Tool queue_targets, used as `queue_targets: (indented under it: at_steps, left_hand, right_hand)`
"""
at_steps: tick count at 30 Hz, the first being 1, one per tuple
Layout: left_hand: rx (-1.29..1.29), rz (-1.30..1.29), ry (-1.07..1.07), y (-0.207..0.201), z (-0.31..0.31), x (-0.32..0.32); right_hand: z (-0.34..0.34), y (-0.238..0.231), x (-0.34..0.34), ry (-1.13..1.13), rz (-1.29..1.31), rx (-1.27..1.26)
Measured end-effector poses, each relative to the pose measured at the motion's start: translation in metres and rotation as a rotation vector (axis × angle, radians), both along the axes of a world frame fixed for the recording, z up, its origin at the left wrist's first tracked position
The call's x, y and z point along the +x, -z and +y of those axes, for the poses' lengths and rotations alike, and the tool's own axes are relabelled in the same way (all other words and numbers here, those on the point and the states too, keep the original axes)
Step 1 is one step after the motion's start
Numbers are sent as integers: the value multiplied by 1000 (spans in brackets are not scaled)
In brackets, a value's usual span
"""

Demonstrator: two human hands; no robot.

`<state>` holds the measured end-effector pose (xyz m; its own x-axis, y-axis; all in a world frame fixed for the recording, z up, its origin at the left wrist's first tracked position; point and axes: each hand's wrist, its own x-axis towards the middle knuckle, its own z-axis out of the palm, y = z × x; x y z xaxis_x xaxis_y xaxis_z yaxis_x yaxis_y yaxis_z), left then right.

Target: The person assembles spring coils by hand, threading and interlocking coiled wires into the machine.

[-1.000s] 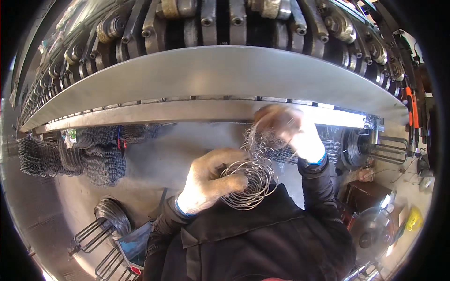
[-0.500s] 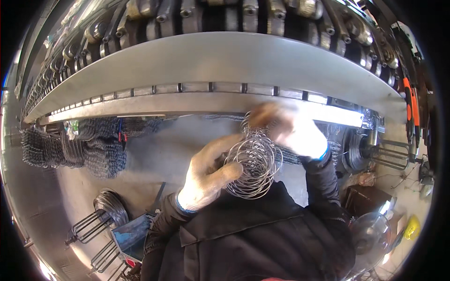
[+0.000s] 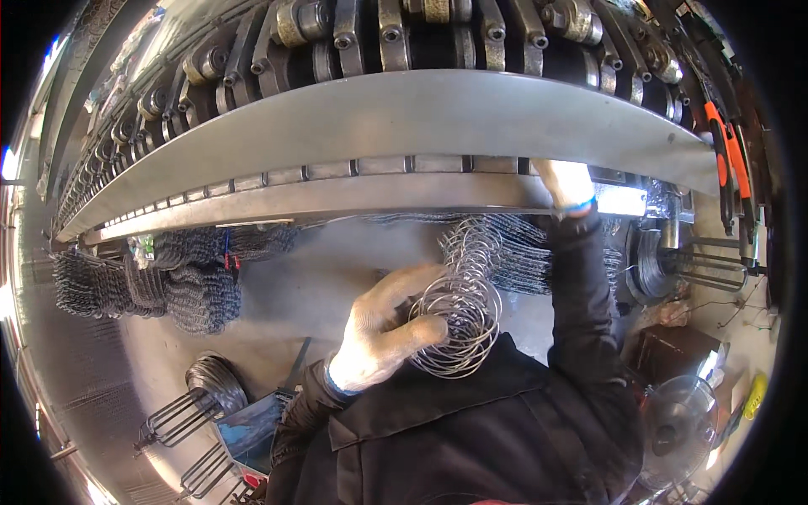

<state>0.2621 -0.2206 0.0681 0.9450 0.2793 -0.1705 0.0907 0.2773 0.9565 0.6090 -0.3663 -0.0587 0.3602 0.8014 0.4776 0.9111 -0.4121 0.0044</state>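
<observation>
A loose bundle of thin, looped metal wire (image 3: 463,324) hangs in front of my chest. My left hand (image 3: 383,332), in a light knitted glove, is closed round its left side, with thumb and fingers curled on the loops. My right hand (image 3: 567,183), gloved too, is raised to the long metal rail (image 3: 337,198) of the machine. Its fingers go behind the wide metal panel (image 3: 404,118), so what they do there is hidden. The upper end of the wire bundle reaches up toward the rail, left of my right forearm.
Dark wire mesh (image 3: 202,295) hangs in folds at the left, with more mesh (image 3: 518,261) behind the bundle. Wire coils sit on racks at lower left (image 3: 217,383) and right (image 3: 648,265). Orange-handled pliers (image 3: 738,160) hang at far right. A row of metal levers (image 3: 391,38) tops the panel.
My right hand has left the top of the wire bundle and moved up and right to the rail. My left hand keeps its hold. The view has shifted slightly.
</observation>
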Motion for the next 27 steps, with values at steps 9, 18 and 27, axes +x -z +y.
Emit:
queue_targets:
  at_steps: [9,18,27]
  left_hand:
    - [-88,15,-67,5,-7,15]
    - [-167,112,24,-6,-16,12]
    - [31,103,-99,6,-8,-21]
  right_hand:
    - [-20,-81,-121,-574,1217,254]
    - [-12,19,-25,354,-76,342]
    - [-24,44,25,446,-141,-10]
